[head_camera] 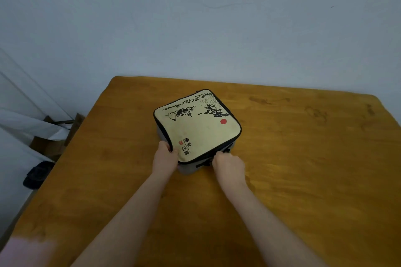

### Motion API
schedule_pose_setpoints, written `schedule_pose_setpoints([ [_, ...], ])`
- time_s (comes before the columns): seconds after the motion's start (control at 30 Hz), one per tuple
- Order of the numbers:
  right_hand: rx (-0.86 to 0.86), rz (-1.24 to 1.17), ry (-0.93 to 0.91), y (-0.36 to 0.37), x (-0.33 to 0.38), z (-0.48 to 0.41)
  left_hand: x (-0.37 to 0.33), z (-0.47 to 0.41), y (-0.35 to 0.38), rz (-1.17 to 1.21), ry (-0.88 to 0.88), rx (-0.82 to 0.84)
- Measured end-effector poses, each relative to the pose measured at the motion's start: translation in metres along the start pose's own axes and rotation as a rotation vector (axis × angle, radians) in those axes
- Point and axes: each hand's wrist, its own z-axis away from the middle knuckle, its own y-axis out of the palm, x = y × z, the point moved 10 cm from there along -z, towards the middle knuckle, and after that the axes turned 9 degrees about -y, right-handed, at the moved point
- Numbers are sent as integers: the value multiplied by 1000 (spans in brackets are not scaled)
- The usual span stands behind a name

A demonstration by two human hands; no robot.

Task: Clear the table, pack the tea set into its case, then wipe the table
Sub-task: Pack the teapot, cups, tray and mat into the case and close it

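Note:
The tea set case (197,128) lies flat in the middle of the wooden table (303,158). It is square with a cream lid, black ink drawing, a red dot and black piping over grey sides. The lid is down. My left hand (165,156) grips the case's near left corner, thumb on the lid edge. My right hand (227,165) is closed at the near edge of the case, pinching something small by the black zipper line; the pull itself is hidden by my fingers. No cups or teapot are in view.
The table's far edge meets a pale wall. Off the left edge, on the floor, are cardboard boxes (50,145), white sheeting (26,123) and a dark shoe (36,174). A blurred pink patch (23,251) sits at the bottom left corner.

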Motion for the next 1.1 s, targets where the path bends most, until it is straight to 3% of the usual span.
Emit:
schedule_pose_setpoints([
  [0.07,-23,5,-20,-2,-13,1,-5,-2,-3,-24,9,7],
  [0.2,184,126,160,-4,-52,9,-15,-8,-15,-32,23,8],
  [0.3,173,145,140,-12,-66,3,-27,-8,-25,-110,44,-77],
  [0.4,80,102,133,-9,-80,-4,-73,9,-26,-405,309,-364],
  [0.43,110,114,133,-6,-82,-5,-94,19,-12,-513,420,-386],
  [0.53,223,208,187,-1,-90,-1,-133,30,60,-747,586,-184],
  [0.63,153,170,110,0,-88,-8,-133,18,108,-860,573,-18],
  [0.73,96,187,45,1,-93,-13,-117,6,119,-966,600,-36],
  [0.9,249,289,108,9,-111,-13,-111,5,118,-966,640,-99],
  [1.03,99,238,92,-2,-127,-33,-111,3,118,-962,672,-147],
  [1.1,185,303,110,3,-132,-42,-111,2,119,-952,692,-158],
])
